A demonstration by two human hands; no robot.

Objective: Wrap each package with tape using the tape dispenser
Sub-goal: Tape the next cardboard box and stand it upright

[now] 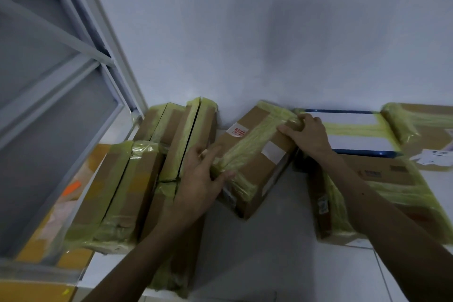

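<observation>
Left hand (203, 176): nearer; thumb and fingers curled round the package's near-left end.
Package (255, 164): taped cardboard box, centre, between both hands; its yellowish tape band runs diagonally from hand to hand.
Right hand (310, 136): farther; fingers curled over the far-right corner.
Writing: red-and-white sticker (236, 131), unreadable; white label (273, 151), blank.
Tape dispenser: not visible.

No text can be read. A white sticker (236, 131) with red print is borne near one corner of the top face of the central package (255, 169); its characters are blurred beyond reading. A small printed label (323, 204) on the side of the large taped box (397, 179) at right is likewise illegible.
</observation>
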